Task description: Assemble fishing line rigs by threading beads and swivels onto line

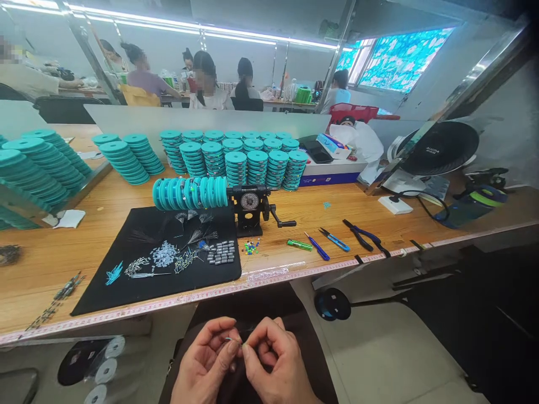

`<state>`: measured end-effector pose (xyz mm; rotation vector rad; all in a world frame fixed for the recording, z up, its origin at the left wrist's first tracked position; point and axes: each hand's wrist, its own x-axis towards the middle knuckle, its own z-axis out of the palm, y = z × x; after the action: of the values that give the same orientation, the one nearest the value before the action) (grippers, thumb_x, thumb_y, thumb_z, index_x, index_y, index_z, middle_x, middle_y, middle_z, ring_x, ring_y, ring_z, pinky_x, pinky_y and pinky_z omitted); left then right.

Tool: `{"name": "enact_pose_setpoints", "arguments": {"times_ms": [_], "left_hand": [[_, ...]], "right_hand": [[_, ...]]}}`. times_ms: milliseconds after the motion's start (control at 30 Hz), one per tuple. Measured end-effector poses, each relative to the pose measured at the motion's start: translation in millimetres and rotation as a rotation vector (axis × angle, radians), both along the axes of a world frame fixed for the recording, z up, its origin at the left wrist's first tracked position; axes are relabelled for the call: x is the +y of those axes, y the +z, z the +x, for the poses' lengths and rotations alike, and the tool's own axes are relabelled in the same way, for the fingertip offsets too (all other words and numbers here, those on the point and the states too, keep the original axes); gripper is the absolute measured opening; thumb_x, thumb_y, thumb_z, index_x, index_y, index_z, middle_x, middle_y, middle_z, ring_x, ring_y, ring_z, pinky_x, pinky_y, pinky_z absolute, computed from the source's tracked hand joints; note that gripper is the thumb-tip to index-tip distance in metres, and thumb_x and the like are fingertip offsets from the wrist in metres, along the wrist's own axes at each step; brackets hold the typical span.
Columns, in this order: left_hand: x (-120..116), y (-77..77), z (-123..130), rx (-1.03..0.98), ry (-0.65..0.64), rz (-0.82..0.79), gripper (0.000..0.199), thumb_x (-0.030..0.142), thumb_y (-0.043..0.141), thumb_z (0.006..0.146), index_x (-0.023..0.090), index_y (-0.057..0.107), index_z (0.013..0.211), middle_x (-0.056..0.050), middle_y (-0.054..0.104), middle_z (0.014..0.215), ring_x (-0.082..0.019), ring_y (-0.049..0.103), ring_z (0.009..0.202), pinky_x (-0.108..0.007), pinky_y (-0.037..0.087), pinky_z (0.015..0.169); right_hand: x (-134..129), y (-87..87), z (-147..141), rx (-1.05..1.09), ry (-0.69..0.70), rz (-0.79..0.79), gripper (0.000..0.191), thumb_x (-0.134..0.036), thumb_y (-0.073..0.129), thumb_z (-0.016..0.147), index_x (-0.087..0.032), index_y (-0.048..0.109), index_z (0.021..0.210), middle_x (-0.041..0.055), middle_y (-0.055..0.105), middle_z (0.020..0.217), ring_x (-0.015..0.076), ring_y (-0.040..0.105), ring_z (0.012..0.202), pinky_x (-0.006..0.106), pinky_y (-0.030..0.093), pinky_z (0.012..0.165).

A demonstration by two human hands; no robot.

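Presently, the left hand point(207, 362) and right hand point(275, 359) hold a thin piece point(229, 339) in narrow, adjoining pinches over the lap point(252, 303), near the workbench point(295, 207) — apparently a fine handling step; the next move likely calls for steady alignment.

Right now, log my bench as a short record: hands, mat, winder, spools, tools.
Left hand: left hand, fingertips at a thin piece, too small to identify
Right hand: right hand, thumb and finger pinching beside the left's fingertips
Mat: black mat, small parts in separate piles
Winder: black hand-cranked winder, behind the mat's right end
Spools: teal row on the winder; teal stacks behind
Tools: blue snips and pliers, right of the winder
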<state>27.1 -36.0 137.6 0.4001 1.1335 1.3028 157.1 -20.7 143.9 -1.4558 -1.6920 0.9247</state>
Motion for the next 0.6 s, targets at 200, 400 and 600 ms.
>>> {"name": "enact_pose_setpoints", "arguments": {"times_ms": [200, 400, 600], "left_hand": [[-0.1, 2.1, 0.7, 0.022, 0.014, 0.017, 0.038, 0.030, 0.088, 0.060, 0.018, 0.070, 0.092, -0.002, 0.067, 0.071, -0.010, 0.057, 0.058, -0.018, 0.046, 0.053], [-0.9, 0.7, 0.7, 0.026, 0.013, 0.017, 0.039, 0.032, 0.086, 0.062, 0.018, 0.070, 0.095, -0.002, 0.066, 0.072, -0.011, 0.057, 0.058, -0.020, 0.046, 0.053], [-1.9, 0.1, 0.3, 0.002, -0.020, 0.061, 0.035, 0.029, 0.084, 0.067, 0.019, 0.070, 0.097, -0.002, 0.067, 0.074, -0.010, 0.056, 0.059, -0.019, 0.046, 0.054]], "right_hand": [[-0.5, -0.6, 0.0, 0.020, 0.000, 0.002, 0.014, -0.014, 0.060, 0.070, -0.021, 0.053, 0.062, -0.0070, 0.034, 0.049, 0.0139, 0.043, 0.056, 0.023, 0.038, 0.057], [-0.6, 1.5, 0.1, 0.004, 0.008, -0.004, 0.014, -0.014, 0.060, 0.070, -0.021, 0.051, 0.062, -0.0093, 0.029, 0.048, 0.0117, 0.038, 0.050, 0.026, 0.039, 0.066], [2.2, 3.9, 1.7, -0.054, 0.068, -0.040, 0.012, -0.015, 0.057, 0.072, -0.021, 0.051, 0.063, -0.0069, 0.032, 0.050, 0.0141, 0.041, 0.056, 0.024, 0.038, 0.061]]}}
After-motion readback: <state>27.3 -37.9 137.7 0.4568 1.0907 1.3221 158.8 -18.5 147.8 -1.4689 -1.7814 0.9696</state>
